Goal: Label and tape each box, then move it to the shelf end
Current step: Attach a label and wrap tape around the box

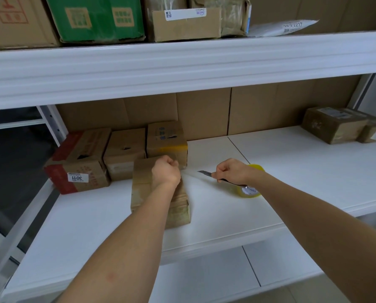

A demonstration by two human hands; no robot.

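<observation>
Head view: box [160,200] sits on the white shelf [292,171], just in front of three boxes [121,149] stacked at the left end. Left hand [166,171] is fisted over the box's far top edge, apparently pinching the tape strip [191,173], which is seen stretched rightward as a faint clear band; the pinch itself is hidden under the knuckles. Right hand [230,171] is clamped on a knife [204,172], blade pointed left at the strip, with the tape roll [248,189] just behind and under the wrist. Step in hand is judged to be cutting the tape. For a clean cut, the strip should be kept taut by the left hand, and the blade drawn across close to the box edge, angled away from the left fingers. Box should be held down so it isn't dragged. Loose tail is then to be pressed flat over the edge. Whether a label is on this box cannot be told. Finished boxes [335,125] appear to sit at the far right end.
</observation>
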